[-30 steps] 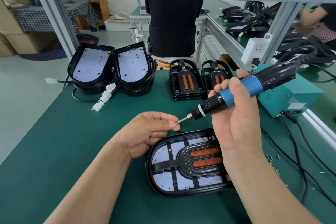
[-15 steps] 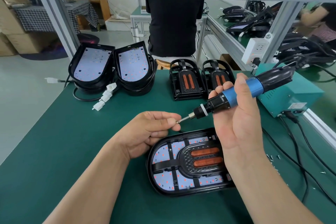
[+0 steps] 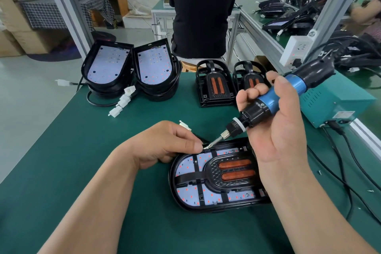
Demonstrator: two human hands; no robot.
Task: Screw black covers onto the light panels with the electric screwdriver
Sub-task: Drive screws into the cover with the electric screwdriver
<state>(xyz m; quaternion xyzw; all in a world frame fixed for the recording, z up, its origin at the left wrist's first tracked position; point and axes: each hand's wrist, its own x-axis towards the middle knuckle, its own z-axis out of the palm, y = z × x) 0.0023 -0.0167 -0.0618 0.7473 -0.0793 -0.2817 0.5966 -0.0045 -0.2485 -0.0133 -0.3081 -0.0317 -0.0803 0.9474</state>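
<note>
At the far left of the green-matted counter [image 3: 61, 171], two stacks of bare black-rimmed light panels with white LED boards [image 3: 132, 68] lean upright, their white plug connectors [image 3: 123, 101] trailing in front.

The left hand [image 3: 165, 146] rests at the far rim of the oval black-framed light panel [image 3: 186, 192] that lies flat near the front of the counter. Its thumb and forefinger pinch a small silver screw [image 3: 205, 147] against the driver's bit. On this panel sits the ribbed black plastic cover with two orange coils [image 3: 210, 172], its straps reaching the frame.

Behind it stand two stacks of spare black covers [image 3: 214, 86]. The right hand [image 3: 282, 136] is wrapped around the blue-and-black electric screwdriver [image 3: 272, 101], which slants down to the left with its bit on the screw. A teal metal power box [image 3: 334, 105] sits at the right edge.

The step appears to be seating a screw at the cover's far-left fixing point. Next, the bit likely needs to stand straighter over the hole, the left fingers must let go as the thread catches, and the driver must press down without skating off.

Compared with a second ago, the bit tip and the pinching fingers have dropped from above the panel to its rim, and the driver tilts more steeply.
</note>
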